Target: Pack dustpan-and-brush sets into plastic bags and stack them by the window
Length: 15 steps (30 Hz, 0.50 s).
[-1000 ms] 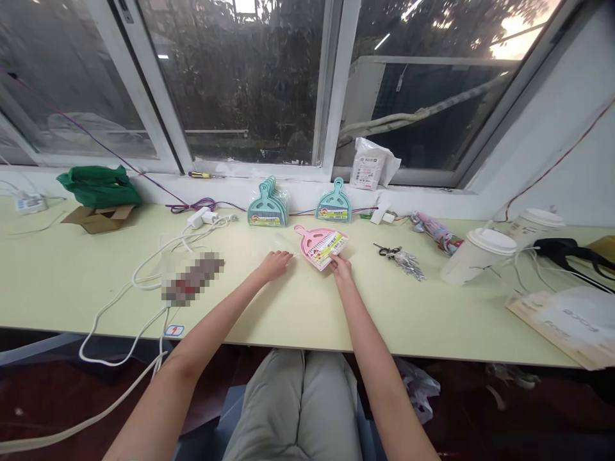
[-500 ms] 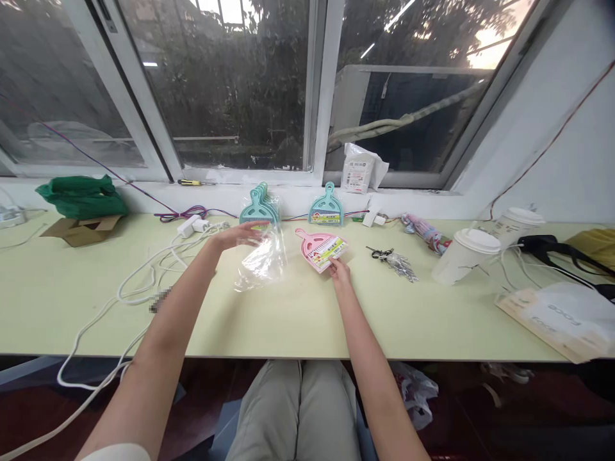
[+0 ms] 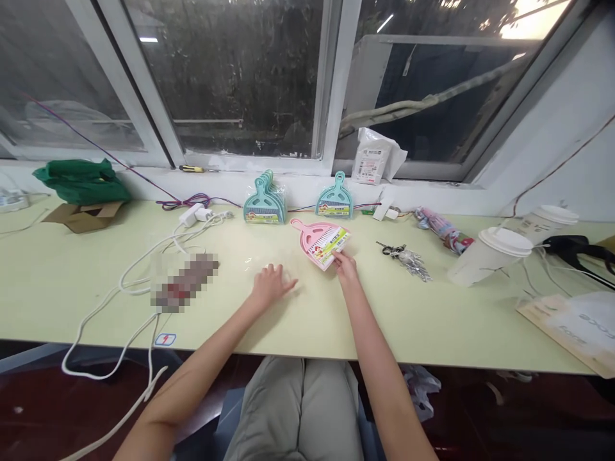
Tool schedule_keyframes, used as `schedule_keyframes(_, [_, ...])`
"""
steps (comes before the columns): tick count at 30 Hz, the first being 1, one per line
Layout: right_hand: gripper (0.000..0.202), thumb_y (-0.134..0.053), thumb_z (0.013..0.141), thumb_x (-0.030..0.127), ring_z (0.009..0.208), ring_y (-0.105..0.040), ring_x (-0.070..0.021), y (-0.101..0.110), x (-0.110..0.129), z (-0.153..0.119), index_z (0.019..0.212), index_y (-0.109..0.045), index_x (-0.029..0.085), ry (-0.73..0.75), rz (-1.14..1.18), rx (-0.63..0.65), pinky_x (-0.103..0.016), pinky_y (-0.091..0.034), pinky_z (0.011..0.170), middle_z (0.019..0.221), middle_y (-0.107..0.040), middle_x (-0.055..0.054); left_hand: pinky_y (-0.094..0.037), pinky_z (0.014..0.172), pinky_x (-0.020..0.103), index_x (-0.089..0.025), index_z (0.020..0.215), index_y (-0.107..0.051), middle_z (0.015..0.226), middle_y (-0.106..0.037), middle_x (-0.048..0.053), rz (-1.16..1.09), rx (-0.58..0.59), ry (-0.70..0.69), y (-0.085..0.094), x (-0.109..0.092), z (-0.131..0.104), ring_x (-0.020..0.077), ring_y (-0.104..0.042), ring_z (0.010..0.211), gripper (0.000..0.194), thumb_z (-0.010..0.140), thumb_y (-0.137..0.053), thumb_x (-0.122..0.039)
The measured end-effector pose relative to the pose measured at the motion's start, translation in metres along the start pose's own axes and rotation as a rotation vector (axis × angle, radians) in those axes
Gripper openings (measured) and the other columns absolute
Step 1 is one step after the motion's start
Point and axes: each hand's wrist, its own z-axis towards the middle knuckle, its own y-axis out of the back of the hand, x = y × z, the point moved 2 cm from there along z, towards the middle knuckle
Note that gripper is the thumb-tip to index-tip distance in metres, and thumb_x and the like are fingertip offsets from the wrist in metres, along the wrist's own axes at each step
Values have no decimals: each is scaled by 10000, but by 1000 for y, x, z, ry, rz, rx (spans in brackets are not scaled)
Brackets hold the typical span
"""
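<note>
A pink dustpan set (image 3: 317,242) with a brush and a yellow-green label is pinched at its lower right corner by my right hand (image 3: 344,264). My left hand (image 3: 270,285) is over the table left of it, fingers apart. Clear plastic, hard to make out, seems to lie just beyond those fingers. Against the wall stand several teal dustpan sets (image 3: 264,203) in clear wrap, one behind another. Another teal dustpan set (image 3: 335,200) stands upright to their right, behind the pink one.
Keys (image 3: 408,261), a folded umbrella (image 3: 444,230) and white cups (image 3: 491,255) are on the right. White cables (image 3: 127,275), a blurred item (image 3: 185,282), a cardboard box (image 3: 81,216) and green cloth (image 3: 81,182) are on the left of the table (image 3: 307,326).
My left hand has come down and toward me, away from the teal sets. The clear bag that hung by it no longer shows there. My right hand still holds the pink set.
</note>
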Motion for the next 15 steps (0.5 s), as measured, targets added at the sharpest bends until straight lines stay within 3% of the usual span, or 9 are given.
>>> schedule_keyframes(3, [243, -760, 625, 138, 805, -716, -193, -2, 5, -7, 864, -715, 153, -6, -46, 98, -279, -599, 725, 895, -759, -49, -421, 838, 440, -207, 1154, -597, 1173, -586, 188, 62, 28, -66, -18, -7, 2, 355, -531, 1103, 346, 881, -493, -392])
schedule_keyframes(6, [242, -767, 609, 149, 771, -715, -194, -2, 7, -10, 846, -719, 148, -52, -136, 177, -277, -594, 697, 866, -762, -52, -349, 973, 486, -214, 1166, -602, 1135, -619, 144, 106, -6, -114, -15, 7, 28, 311, -549, 1079, 324, 879, -452, -187])
schedule_keyframes(8, [234, -764, 608, 157, 775, -717, -200, -1, 8, -11, 837, -721, 147, -91, -212, 216, -281, -593, 696, 866, -763, -55, -290, 1040, 499, -212, 1166, -605, 1170, -613, 128, 101, -91, -88, -13, 18, 42, 300, -531, 1121, 340, 867, -456, -152])
schedule_keyframes(11, [218, -754, 605, 146, 792, -719, -208, 1, 8, -11, 820, -722, 145, -135, -298, 227, -298, -593, 729, 871, -764, -62, -366, 989, 448, -197, 1203, -588, 1234, -579, 134, 38, -197, 24, -15, 31, 52, 291, -508, 1158, 357, 879, -442, -167])
schedule_keyframes(15, [210, -749, 607, 149, 787, -719, -212, 2, 7, -12, 815, -727, 146, -131, -335, 244, -312, -593, 739, 870, -764, -68, -441, 871, 356, -178, 1242, -565, 1178, -597, 139, -25, -204, 59, -24, 45, 51, 273, -525, 1127, 362, 902, -445, -204])
